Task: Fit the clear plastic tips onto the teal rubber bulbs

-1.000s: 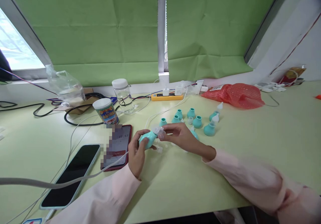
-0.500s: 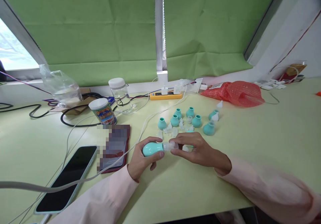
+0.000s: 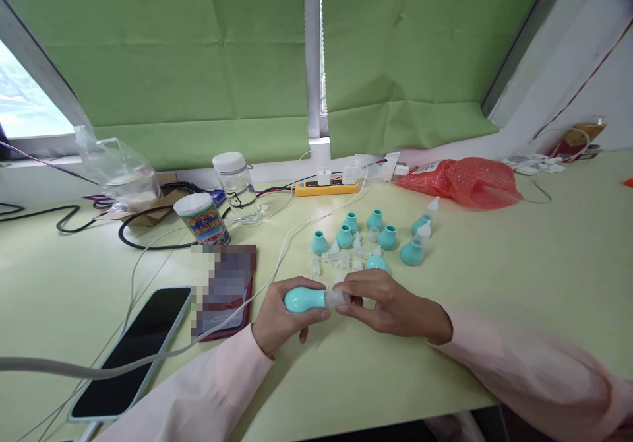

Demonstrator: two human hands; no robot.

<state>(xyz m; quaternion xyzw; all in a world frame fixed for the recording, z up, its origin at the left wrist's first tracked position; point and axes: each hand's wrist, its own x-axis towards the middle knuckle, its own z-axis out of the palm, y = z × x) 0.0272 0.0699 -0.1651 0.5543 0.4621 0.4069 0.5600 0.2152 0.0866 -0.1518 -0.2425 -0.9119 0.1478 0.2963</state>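
My left hand (image 3: 277,316) is wrapped round a teal rubber bulb (image 3: 302,299) lying sideways just above the table. My right hand (image 3: 390,307) pinches the clear plastic tip (image 3: 337,297) at the bulb's neck, the two hands nearly touching. Behind them on the pale green table (image 3: 494,284) stand several more teal bulbs (image 3: 345,236) and small clear plastic parts (image 3: 346,260). Two bulbs with clear tips fitted (image 3: 414,247) lie at the right of the group.
A black phone (image 3: 131,349) and a red-cased phone (image 3: 225,290) lie at left, crossed by a white cable (image 3: 148,356). A printed can (image 3: 202,218), a clear jar (image 3: 236,185), a yellow power strip (image 3: 326,188), a plastic bag (image 3: 119,171) and a red bag (image 3: 462,181) line the back.
Both hands have come down toward me with the bulb, away from the group of parts. The bulb went from tilted to lying level, with the clear tip at its neck.
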